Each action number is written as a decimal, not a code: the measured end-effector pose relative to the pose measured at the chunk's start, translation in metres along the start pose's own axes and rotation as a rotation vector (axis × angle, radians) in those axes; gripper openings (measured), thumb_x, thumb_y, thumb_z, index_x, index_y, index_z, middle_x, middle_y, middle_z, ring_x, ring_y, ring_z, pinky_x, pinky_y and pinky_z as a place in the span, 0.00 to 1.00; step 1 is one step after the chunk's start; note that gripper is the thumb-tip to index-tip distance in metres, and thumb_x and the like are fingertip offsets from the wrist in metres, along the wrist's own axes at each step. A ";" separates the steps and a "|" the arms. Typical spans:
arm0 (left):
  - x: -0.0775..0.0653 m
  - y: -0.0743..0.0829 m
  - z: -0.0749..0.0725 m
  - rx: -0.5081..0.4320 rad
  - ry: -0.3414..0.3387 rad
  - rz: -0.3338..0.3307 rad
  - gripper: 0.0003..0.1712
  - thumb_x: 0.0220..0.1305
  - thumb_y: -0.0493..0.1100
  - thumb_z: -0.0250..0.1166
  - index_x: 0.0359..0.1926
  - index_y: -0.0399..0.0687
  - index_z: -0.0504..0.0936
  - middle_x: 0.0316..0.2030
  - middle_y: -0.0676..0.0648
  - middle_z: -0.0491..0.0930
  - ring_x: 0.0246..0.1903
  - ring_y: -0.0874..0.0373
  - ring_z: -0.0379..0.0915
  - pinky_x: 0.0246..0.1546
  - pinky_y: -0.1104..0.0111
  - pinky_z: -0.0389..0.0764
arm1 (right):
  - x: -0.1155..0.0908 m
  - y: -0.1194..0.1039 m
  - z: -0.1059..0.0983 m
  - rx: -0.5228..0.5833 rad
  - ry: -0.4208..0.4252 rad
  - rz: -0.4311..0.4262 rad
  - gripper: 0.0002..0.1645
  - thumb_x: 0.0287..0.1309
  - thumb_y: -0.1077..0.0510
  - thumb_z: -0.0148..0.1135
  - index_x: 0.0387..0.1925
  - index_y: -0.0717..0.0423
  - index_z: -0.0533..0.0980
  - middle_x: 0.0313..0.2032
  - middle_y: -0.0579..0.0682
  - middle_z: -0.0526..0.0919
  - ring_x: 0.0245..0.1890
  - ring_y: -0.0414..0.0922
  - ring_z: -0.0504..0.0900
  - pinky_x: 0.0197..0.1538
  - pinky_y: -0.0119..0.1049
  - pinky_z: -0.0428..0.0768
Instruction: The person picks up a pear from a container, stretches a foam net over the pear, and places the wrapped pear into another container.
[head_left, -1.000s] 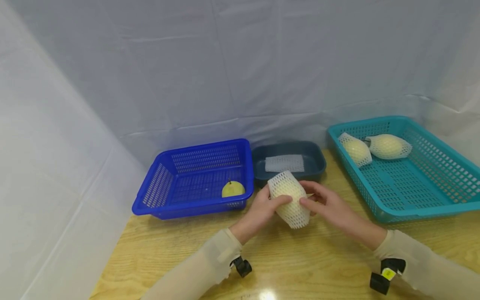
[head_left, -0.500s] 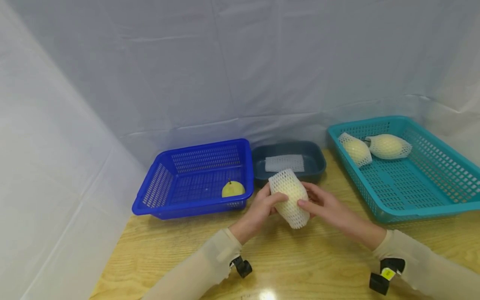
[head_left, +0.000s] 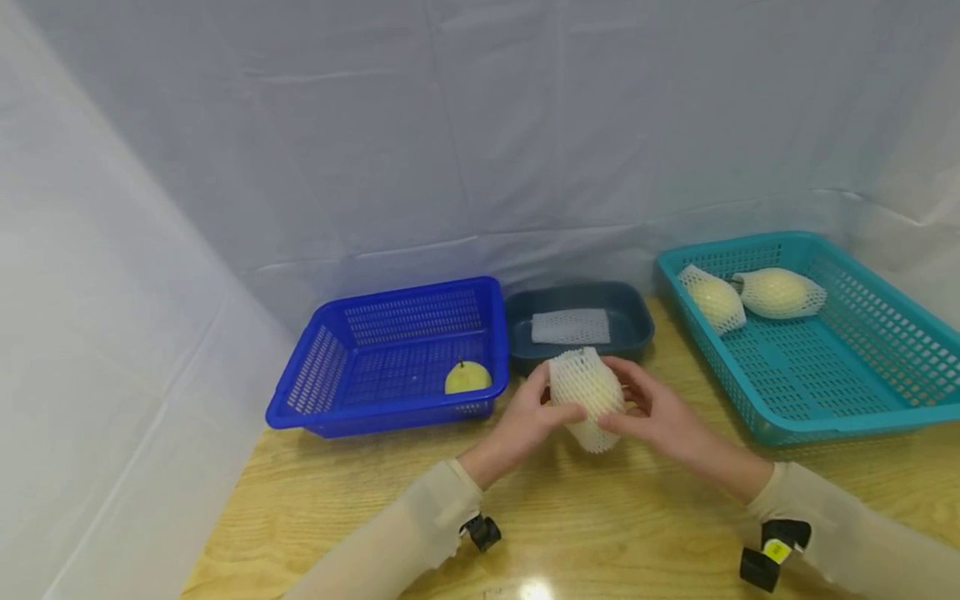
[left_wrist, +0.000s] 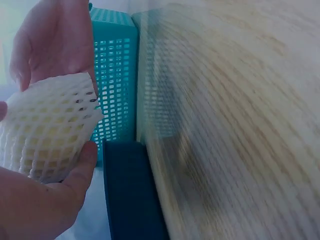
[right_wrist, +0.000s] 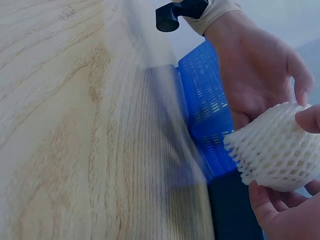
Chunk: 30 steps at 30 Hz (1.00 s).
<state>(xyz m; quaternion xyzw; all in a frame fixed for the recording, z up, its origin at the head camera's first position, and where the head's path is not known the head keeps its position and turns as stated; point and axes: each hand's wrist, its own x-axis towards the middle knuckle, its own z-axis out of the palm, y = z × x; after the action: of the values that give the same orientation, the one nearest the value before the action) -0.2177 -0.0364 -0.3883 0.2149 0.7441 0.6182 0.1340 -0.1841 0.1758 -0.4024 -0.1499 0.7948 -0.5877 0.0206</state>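
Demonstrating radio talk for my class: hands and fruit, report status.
Left hand and right hand holding netted fruit. Held above table. Dark tray just beyond; nothing seen blocking.

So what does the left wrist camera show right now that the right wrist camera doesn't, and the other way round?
Only the left wrist view shows the teal basket, behind the right hand. Only the right wrist view shows the blue basket, behind the left hand, plus a beige sleeve and a black device at that wrist. Both show the two hands holding the net-wrapped fruit, the wooden table and part of the dark tray.
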 end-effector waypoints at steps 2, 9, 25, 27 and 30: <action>0.000 -0.001 0.000 0.032 -0.014 0.023 0.40 0.61 0.41 0.68 0.72 0.44 0.64 0.61 0.41 0.73 0.56 0.54 0.71 0.56 0.64 0.77 | 0.000 0.001 0.000 0.004 0.001 -0.016 0.46 0.63 0.57 0.69 0.76 0.57 0.56 0.66 0.62 0.68 0.58 0.56 0.74 0.51 0.32 0.80; 0.002 -0.004 0.002 0.122 -0.060 0.049 0.42 0.58 0.48 0.75 0.69 0.53 0.65 0.55 0.49 0.76 0.48 0.58 0.77 0.47 0.66 0.82 | 0.000 0.003 -0.001 -0.018 -0.013 -0.088 0.45 0.61 0.60 0.70 0.75 0.58 0.58 0.65 0.62 0.68 0.55 0.54 0.74 0.52 0.37 0.82; -0.004 -0.004 0.003 0.418 0.087 0.192 0.45 0.46 0.45 0.80 0.66 0.60 0.68 0.56 0.55 0.74 0.50 0.60 0.74 0.51 0.65 0.77 | -0.002 0.012 0.000 -0.087 0.020 -0.240 0.38 0.63 0.70 0.56 0.74 0.61 0.60 0.68 0.63 0.69 0.61 0.36 0.72 0.57 0.35 0.79; -0.005 -0.004 0.003 0.428 0.083 0.214 0.46 0.46 0.43 0.80 0.65 0.61 0.68 0.56 0.55 0.74 0.51 0.60 0.73 0.52 0.65 0.77 | -0.002 0.013 -0.001 -0.083 0.040 -0.251 0.36 0.63 0.72 0.54 0.73 0.63 0.61 0.66 0.64 0.70 0.57 0.34 0.73 0.53 0.33 0.79; -0.005 -0.002 0.003 0.422 0.071 0.230 0.47 0.45 0.42 0.80 0.66 0.61 0.68 0.57 0.55 0.74 0.52 0.60 0.73 0.53 0.65 0.76 | -0.002 0.013 -0.002 -0.119 0.053 -0.257 0.38 0.61 0.72 0.57 0.73 0.60 0.62 0.66 0.62 0.71 0.56 0.38 0.74 0.50 0.34 0.80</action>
<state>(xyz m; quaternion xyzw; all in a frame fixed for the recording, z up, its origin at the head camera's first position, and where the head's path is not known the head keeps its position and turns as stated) -0.2117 -0.0366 -0.3917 0.2995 0.8317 0.4674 -0.0114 -0.1854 0.1816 -0.4139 -0.2359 0.8027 -0.5411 -0.0848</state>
